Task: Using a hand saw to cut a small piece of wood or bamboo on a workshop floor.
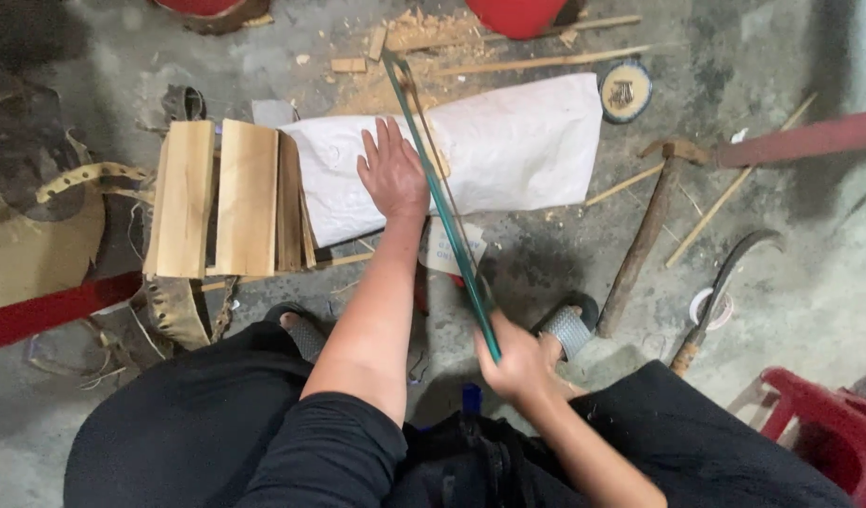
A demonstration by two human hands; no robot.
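At the far left a red bar [47,310] crosses the grey concrete floor [809,282] beside worn leather scraps. Just right of it lies a bundle of pale, flat wooden slats [217,198], set side by side with a few on edge at its right end.

Touching the slats on their right is a white woven plastic sack [508,150] spread flat on the floor. The left hand [393,174] rests palm down on the sack's left part, fingers straight and slightly spread, pressing on the cloth.

Immediately right of that hand runs a long, thin green metal saw frame [442,202], slanting from the wood chips at the top down to the right hand [518,362]. The right hand is closed in a fist around the frame's lower end, close to the person's lap. The frame's middle passes over the sack, just beside the left hand's thumb side; whether it touches the hand cannot be told.

Further right a hammer with a wooden handle [645,235] lies on the floor, then a curved sickle blade with a wooden grip [724,282]. A round tin lid [625,91] sits by the sack's upper right corner, and a red plastic chair [828,423] shows at the lower right.
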